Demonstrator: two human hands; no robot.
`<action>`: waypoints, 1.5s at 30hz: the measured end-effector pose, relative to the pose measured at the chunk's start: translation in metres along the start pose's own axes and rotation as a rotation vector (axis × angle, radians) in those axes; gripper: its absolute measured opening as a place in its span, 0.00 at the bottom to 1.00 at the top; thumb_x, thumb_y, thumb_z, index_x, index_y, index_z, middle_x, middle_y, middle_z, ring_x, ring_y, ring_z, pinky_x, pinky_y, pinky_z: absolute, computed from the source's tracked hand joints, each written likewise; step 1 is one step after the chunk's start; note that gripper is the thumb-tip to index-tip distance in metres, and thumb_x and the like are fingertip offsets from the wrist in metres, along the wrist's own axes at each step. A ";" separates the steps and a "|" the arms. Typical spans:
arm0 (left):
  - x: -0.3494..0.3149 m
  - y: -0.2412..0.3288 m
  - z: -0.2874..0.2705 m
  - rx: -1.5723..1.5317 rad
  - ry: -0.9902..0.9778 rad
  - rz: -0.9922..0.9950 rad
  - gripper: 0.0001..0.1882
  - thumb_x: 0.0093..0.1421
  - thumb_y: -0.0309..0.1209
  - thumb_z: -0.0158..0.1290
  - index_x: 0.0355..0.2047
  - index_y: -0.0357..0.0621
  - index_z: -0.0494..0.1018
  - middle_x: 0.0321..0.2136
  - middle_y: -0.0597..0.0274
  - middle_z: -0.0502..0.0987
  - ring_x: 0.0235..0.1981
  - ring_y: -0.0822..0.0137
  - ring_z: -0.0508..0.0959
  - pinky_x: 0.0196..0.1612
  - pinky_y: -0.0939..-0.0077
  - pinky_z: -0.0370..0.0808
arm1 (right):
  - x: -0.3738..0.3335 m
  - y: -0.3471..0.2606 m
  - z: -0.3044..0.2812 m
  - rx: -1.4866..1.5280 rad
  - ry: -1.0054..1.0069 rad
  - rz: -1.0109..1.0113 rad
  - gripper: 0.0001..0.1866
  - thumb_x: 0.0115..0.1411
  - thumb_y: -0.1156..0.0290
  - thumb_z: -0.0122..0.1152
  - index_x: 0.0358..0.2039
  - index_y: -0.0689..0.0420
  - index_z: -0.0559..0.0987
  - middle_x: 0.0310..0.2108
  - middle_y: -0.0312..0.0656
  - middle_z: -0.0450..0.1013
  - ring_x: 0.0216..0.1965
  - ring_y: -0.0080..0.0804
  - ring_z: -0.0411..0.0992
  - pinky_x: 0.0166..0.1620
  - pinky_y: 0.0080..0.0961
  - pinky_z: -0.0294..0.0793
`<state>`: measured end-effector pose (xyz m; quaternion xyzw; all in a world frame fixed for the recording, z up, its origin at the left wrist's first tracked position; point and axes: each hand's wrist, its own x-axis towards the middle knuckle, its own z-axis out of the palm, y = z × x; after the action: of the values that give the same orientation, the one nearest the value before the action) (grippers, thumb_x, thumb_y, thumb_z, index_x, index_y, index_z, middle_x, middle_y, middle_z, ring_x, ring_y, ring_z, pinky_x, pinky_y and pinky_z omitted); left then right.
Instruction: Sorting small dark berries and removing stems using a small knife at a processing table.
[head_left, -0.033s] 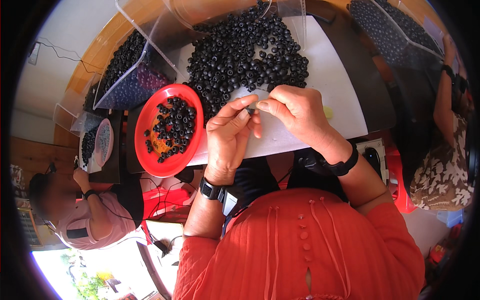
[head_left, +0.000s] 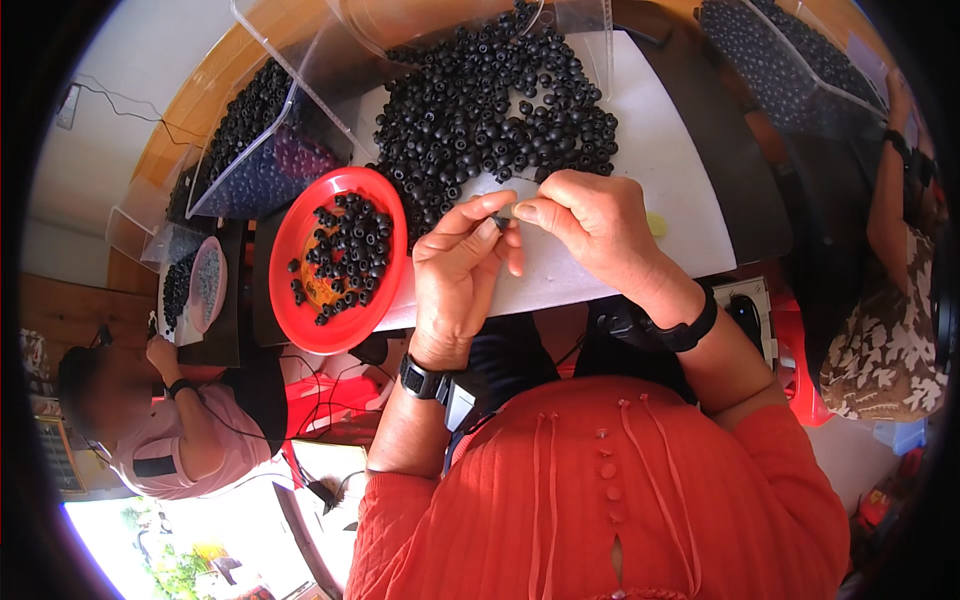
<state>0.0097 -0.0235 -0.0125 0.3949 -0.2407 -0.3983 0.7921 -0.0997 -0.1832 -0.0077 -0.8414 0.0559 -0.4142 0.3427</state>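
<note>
In front of me, above the near edge of a white board (head_left: pixel 670 150), my hands meet fingertip to fingertip. My left hand (head_left: pixel 452 268) pinches a small black ring-like piece (head_left: pixel 502 222) between thumb and fingers. With thumb and forefinger closed together, my right hand (head_left: pixel 608 225) comes to that piece from the right; whatever its fingertips grip is too small to make out. Beyond my hands spreads a big heap of round black pieces with holes (head_left: pixel 480 115). To the left of my left hand stands a red plate (head_left: pixel 287 315) with several more of these pieces in it.
Clear plastic bins, one at the left (head_left: pixel 245 190) and one at the far right (head_left: pixel 790 70), hold more black pieces. A small pale yellow-green thing (head_left: pixel 656 224) lies beside my right hand. Co-workers sit at left (head_left: pixel 185 440) and right (head_left: pixel 880 340). Cables (head_left: pixel 320 390) hang below the table.
</note>
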 end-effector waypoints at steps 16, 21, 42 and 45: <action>-0.018 0.035 0.013 0.382 0.175 0.259 0.13 0.68 0.15 0.52 0.50 0.30 0.81 0.38 0.57 0.79 0.31 0.69 0.79 0.35 0.73 0.80 | 0.004 -0.009 -0.007 0.155 0.116 0.046 0.11 0.64 0.69 0.71 0.28 0.61 0.82 0.21 0.44 0.76 0.18 0.35 0.71 0.24 0.31 0.68; -0.027 0.085 -0.024 1.118 0.497 0.466 0.12 0.64 0.16 0.57 0.47 0.35 0.83 0.40 0.63 0.80 0.37 0.71 0.80 0.37 0.78 0.77 | 0.005 -0.008 -0.009 0.180 0.230 0.038 0.13 0.65 0.69 0.72 0.27 0.62 0.81 0.19 0.41 0.73 0.18 0.29 0.69 0.23 0.27 0.66; 0.064 0.013 0.005 1.837 -0.036 0.513 0.10 0.53 0.25 0.65 0.36 0.39 0.81 0.36 0.53 0.78 0.43 0.47 0.79 0.44 0.55 0.79 | 0.005 -0.006 -0.011 0.272 0.363 0.041 0.11 0.64 0.71 0.73 0.27 0.62 0.82 0.20 0.44 0.75 0.17 0.32 0.69 0.23 0.28 0.67; 0.054 0.016 0.006 1.843 -0.050 0.528 0.09 0.53 0.23 0.64 0.35 0.39 0.80 0.36 0.53 0.78 0.43 0.47 0.79 0.43 0.55 0.79 | 0.005 -0.008 -0.011 0.302 0.359 0.052 0.11 0.64 0.71 0.73 0.27 0.63 0.82 0.20 0.44 0.74 0.17 0.33 0.69 0.23 0.29 0.68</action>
<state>0.0438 -0.0647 0.0077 0.7872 -0.5576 0.1305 0.2290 -0.1063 -0.1843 0.0051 -0.6917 0.0750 -0.5519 0.4597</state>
